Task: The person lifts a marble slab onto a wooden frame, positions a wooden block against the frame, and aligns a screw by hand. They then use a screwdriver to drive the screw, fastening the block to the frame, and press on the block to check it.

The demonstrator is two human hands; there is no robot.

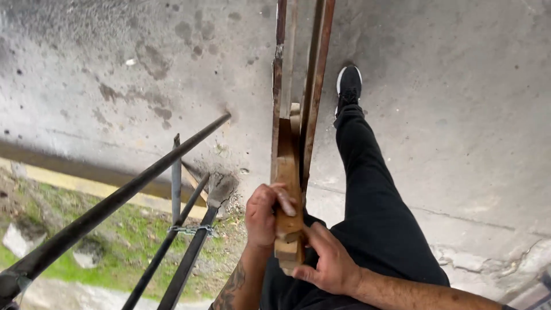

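A rough wooden block (287, 183), long and upright, is wedged between two rusty metal bars (314, 86) that run away from me over the concrete floor. My left hand (265, 215) is wrapped around the block's left side, fingers curled over its front. Lower down, my right hand (324, 261) grips the block's bottom end from the right, thumb against the wood. Both forearms enter from the bottom edge.
A black metal railing (115, 204) with thin uprights and a chain link slants across the lower left. Beyond it lie a yellow-edged kerb (86, 186) and mossy ground. My leg in black trousers (373, 189) and black shoe (348, 86) stands on stained concrete.
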